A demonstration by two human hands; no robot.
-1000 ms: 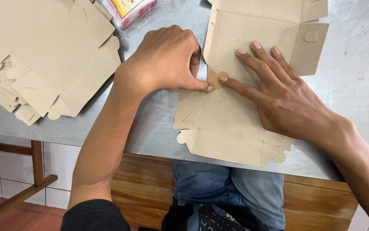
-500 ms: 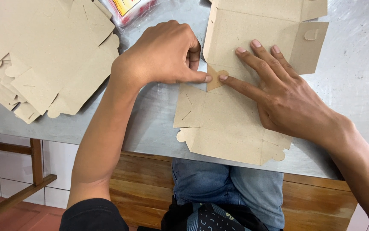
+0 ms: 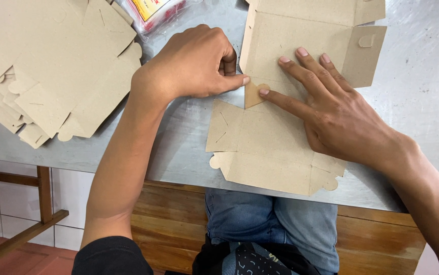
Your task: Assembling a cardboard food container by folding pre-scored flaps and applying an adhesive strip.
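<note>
A flat brown die-cut cardboard box blank (image 3: 275, 137) is pinned on the grey metal table (image 3: 423, 86) under the spread right hand (image 3: 339, 114); its small side tab (image 3: 252, 94) is pressed by the curled left hand's (image 3: 194, 63) thumb, beside the right forefinger tip.

— How does the light look to you?

— Bright and even, soft daylight from above and somewhat to your right. The metal table (image 3: 423, 102) throws back a pale sheen at its right side, with no hard glare. Your left hand (image 3: 194, 63) drops a soft shadow onto the steel just below the wrist, and your right hand (image 3: 341, 117) leaves a thin one on the flat cardboard box blank (image 3: 270, 147).

— Anything blurred?

— Very little. Your fingers and the cardboard's creases are sharp. The clear plastic packet (image 3: 153, 12) at the top edge shows small glints. A warm orange spot flares at the far left edge. Under the table it is dimmer, and your dark sleeve loses detail.
</note>
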